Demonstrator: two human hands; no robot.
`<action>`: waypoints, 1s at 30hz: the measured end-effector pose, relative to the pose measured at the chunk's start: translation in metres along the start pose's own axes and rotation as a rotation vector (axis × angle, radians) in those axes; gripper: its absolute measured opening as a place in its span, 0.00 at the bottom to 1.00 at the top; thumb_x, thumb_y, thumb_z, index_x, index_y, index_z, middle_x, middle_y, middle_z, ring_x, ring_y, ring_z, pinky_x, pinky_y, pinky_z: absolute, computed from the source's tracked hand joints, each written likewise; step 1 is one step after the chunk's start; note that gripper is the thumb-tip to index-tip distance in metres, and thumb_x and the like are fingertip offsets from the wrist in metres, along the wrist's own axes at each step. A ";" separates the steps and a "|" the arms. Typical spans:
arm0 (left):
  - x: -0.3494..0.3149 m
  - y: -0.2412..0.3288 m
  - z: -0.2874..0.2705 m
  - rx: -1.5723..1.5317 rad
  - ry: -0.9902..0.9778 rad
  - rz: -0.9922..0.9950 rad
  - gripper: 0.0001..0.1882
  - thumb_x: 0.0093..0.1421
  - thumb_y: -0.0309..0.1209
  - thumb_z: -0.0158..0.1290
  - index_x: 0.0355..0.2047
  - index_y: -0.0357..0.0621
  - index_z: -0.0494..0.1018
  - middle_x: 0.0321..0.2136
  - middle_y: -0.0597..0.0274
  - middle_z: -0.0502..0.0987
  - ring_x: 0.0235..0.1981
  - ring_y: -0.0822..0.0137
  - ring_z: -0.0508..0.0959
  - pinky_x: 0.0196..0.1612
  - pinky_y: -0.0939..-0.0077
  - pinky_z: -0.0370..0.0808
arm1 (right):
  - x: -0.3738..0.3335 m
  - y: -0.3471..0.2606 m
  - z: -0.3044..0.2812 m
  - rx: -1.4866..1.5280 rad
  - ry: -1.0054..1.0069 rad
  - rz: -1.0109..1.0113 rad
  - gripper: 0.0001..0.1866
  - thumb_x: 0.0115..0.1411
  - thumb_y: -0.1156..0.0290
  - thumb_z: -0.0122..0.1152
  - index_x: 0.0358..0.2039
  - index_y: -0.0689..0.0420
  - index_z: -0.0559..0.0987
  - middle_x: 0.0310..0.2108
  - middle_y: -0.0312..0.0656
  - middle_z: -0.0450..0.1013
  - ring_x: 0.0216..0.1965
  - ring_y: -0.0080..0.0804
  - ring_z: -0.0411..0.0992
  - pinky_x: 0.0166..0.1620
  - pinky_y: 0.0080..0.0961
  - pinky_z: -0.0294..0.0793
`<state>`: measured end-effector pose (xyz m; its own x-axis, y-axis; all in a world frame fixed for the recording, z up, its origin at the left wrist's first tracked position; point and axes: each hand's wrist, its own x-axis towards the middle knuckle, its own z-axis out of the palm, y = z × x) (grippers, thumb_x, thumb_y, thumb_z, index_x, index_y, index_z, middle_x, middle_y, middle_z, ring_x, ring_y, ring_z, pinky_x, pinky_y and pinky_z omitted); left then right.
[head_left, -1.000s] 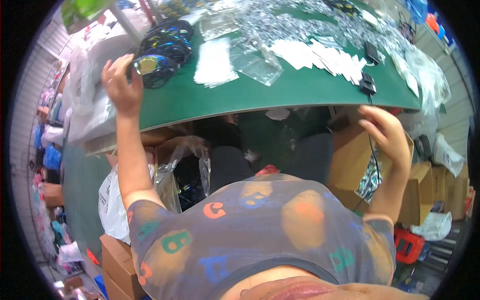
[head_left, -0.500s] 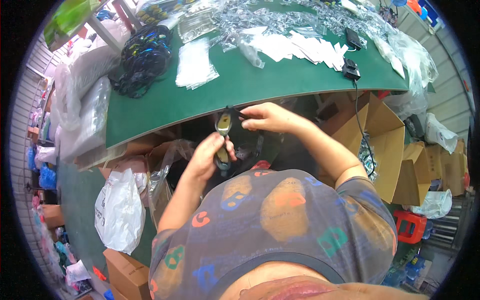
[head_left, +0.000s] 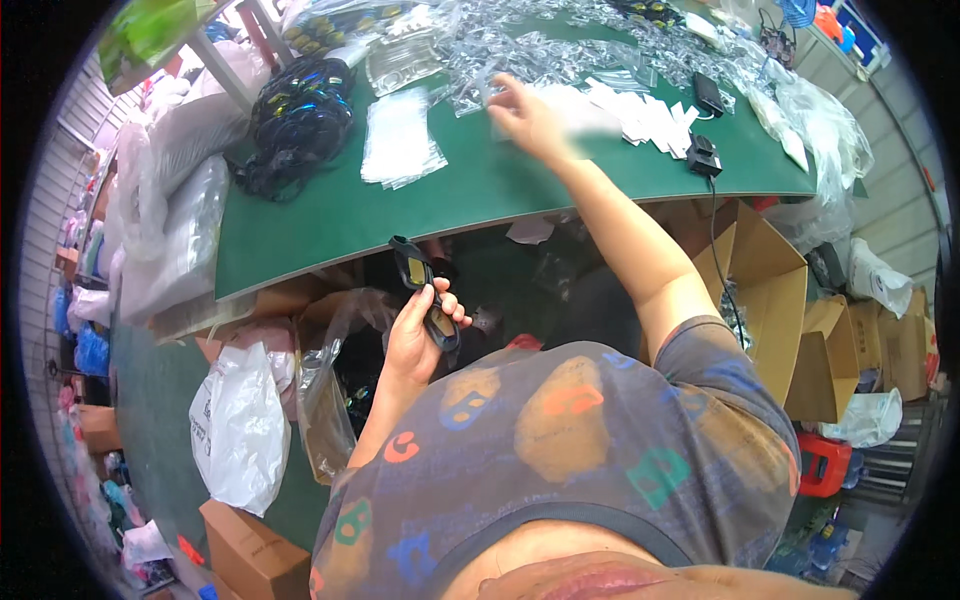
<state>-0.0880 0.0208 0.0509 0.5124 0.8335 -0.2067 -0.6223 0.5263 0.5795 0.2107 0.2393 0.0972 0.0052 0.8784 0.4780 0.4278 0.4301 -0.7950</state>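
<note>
My left hand (head_left: 418, 328) is closed around a pair of swim goggles (head_left: 440, 322) with a dark frame and yellowish lenses. It holds them upright in front of my chest, just below the table's near edge. Out over the green table (head_left: 330, 225) reaches my right hand (head_left: 530, 115), its thumb and fingers apart and nothing visible in them. Close by it lie small clear plastic pieces (head_left: 480, 62) in a wide heap, and white paper strips (head_left: 650, 118). To its left is a stack of clear flat bags (head_left: 400, 145).
A heap of black goggles (head_left: 300, 115) sits at the table's left. Small black devices (head_left: 704, 157) with a hanging cable stand at its right. Open cardboard boxes (head_left: 755, 290) stand under the table's right side. A white plastic bag (head_left: 240, 425) hangs at the left.
My right hand has left the goggles and moved up and forward over the table. My left hand has tilted the goggles and shifted them slightly left.
</note>
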 end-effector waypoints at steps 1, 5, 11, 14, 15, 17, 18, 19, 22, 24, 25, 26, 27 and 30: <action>-0.002 -0.001 -0.001 -0.004 0.006 0.006 0.14 0.75 0.40 0.42 0.49 0.45 0.71 0.30 0.66 0.73 0.36 0.66 0.75 0.48 0.62 0.76 | -0.001 -0.018 0.009 -0.171 -0.096 0.005 0.24 0.62 0.63 0.63 0.59 0.51 0.72 0.46 0.44 0.80 0.47 0.43 0.79 0.50 0.37 0.76; -0.002 0.002 -0.004 0.091 0.030 0.066 0.14 0.75 0.39 0.43 0.49 0.43 0.71 0.31 0.64 0.73 0.36 0.66 0.76 0.46 0.62 0.77 | 0.002 0.001 0.046 -0.300 -0.356 -0.008 0.24 0.65 0.60 0.58 0.60 0.50 0.73 0.49 0.45 0.79 0.52 0.46 0.77 0.55 0.39 0.74; 0.005 0.044 -0.012 0.121 0.118 0.326 0.13 0.75 0.36 0.43 0.47 0.41 0.71 0.30 0.61 0.73 0.34 0.65 0.76 0.42 0.64 0.78 | 0.020 -0.022 0.082 -0.396 -0.578 -0.025 0.26 0.68 0.59 0.55 0.64 0.55 0.71 0.60 0.50 0.73 0.60 0.46 0.72 0.62 0.36 0.69; 0.011 0.069 -0.021 0.065 0.107 0.403 0.14 0.75 0.38 0.42 0.48 0.42 0.72 0.32 0.62 0.74 0.36 0.66 0.76 0.42 0.64 0.80 | 0.037 -0.018 0.096 -0.315 -0.573 -0.137 0.26 0.68 0.60 0.55 0.64 0.57 0.70 0.62 0.50 0.71 0.62 0.45 0.70 0.65 0.35 0.67; 0.013 0.070 -0.022 0.061 0.108 0.407 0.14 0.75 0.38 0.42 0.48 0.42 0.72 0.32 0.62 0.74 0.36 0.66 0.76 0.42 0.64 0.80 | 0.046 -0.016 0.103 -0.250 -0.623 -0.079 0.27 0.68 0.61 0.56 0.64 0.59 0.69 0.62 0.50 0.70 0.64 0.43 0.69 0.66 0.34 0.65; 0.014 0.070 -0.022 0.013 0.211 0.420 0.14 0.75 0.39 0.42 0.48 0.43 0.72 0.32 0.62 0.74 0.36 0.66 0.76 0.43 0.64 0.80 | 0.059 -0.008 0.115 -0.207 -0.612 -0.076 0.27 0.68 0.60 0.56 0.65 0.59 0.69 0.62 0.50 0.71 0.64 0.43 0.69 0.66 0.33 0.65; 0.015 0.065 -0.026 0.018 0.175 0.422 0.14 0.75 0.39 0.42 0.48 0.44 0.72 0.33 0.62 0.75 0.36 0.66 0.77 0.42 0.64 0.80 | 0.067 -0.002 0.124 -0.160 -0.600 -0.072 0.28 0.69 0.60 0.56 0.65 0.58 0.69 0.62 0.50 0.71 0.64 0.42 0.69 0.66 0.33 0.64; 0.015 0.057 -0.028 0.001 0.169 0.394 0.14 0.75 0.39 0.43 0.47 0.44 0.72 0.32 0.62 0.75 0.36 0.66 0.77 0.41 0.64 0.79 | 0.074 0.001 0.131 -0.145 -0.619 -0.034 0.28 0.69 0.58 0.55 0.65 0.57 0.69 0.62 0.49 0.71 0.64 0.42 0.69 0.66 0.33 0.64; 0.011 0.034 -0.033 -0.045 0.219 0.333 0.13 0.74 0.39 0.44 0.48 0.43 0.72 0.32 0.62 0.75 0.35 0.65 0.77 0.40 0.63 0.79 | 0.091 0.002 0.158 -0.216 -0.663 -0.090 0.27 0.70 0.55 0.52 0.64 0.56 0.70 0.61 0.48 0.72 0.63 0.45 0.69 0.66 0.34 0.65; 0.009 0.021 -0.037 -0.035 0.225 0.317 0.14 0.74 0.39 0.44 0.48 0.43 0.72 0.32 0.62 0.75 0.35 0.65 0.77 0.40 0.63 0.78 | 0.109 0.004 0.180 -0.286 -0.690 -0.100 0.27 0.70 0.55 0.51 0.64 0.55 0.71 0.61 0.48 0.72 0.62 0.46 0.70 0.65 0.36 0.66; 0.008 0.018 -0.035 -0.030 0.237 0.297 0.14 0.74 0.39 0.44 0.48 0.43 0.72 0.32 0.62 0.75 0.35 0.65 0.77 0.40 0.64 0.78 | 0.120 0.010 0.188 -0.359 -0.707 -0.102 0.26 0.71 0.55 0.49 0.64 0.55 0.71 0.60 0.48 0.73 0.61 0.47 0.70 0.65 0.37 0.66; 0.008 0.015 -0.034 -0.012 0.243 0.290 0.14 0.75 0.39 0.44 0.48 0.43 0.72 0.32 0.62 0.76 0.35 0.65 0.77 0.40 0.64 0.78 | 0.128 0.017 0.194 -0.411 -0.706 -0.111 0.26 0.71 0.54 0.48 0.63 0.54 0.72 0.59 0.50 0.73 0.60 0.49 0.70 0.64 0.40 0.67; 0.004 0.011 -0.036 -0.001 0.263 0.296 0.14 0.75 0.39 0.44 0.48 0.43 0.71 0.32 0.62 0.76 0.35 0.65 0.77 0.40 0.64 0.78 | 0.129 0.012 0.202 -0.403 -0.715 -0.121 0.26 0.71 0.54 0.48 0.63 0.54 0.72 0.59 0.50 0.73 0.60 0.49 0.70 0.64 0.40 0.67; -0.005 0.005 -0.041 -0.022 0.326 0.276 0.13 0.74 0.38 0.45 0.49 0.42 0.71 0.32 0.61 0.75 0.35 0.65 0.77 0.41 0.64 0.78 | 0.135 0.007 0.216 -0.416 -0.740 -0.115 0.24 0.70 0.54 0.49 0.61 0.52 0.74 0.58 0.50 0.74 0.59 0.50 0.71 0.63 0.40 0.68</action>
<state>-0.1179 0.0261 0.0226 0.1131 0.9514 -0.2864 -0.7240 0.2763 0.6320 0.0190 0.4064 0.0757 -0.5882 0.8061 0.0656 0.6869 0.5408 -0.4855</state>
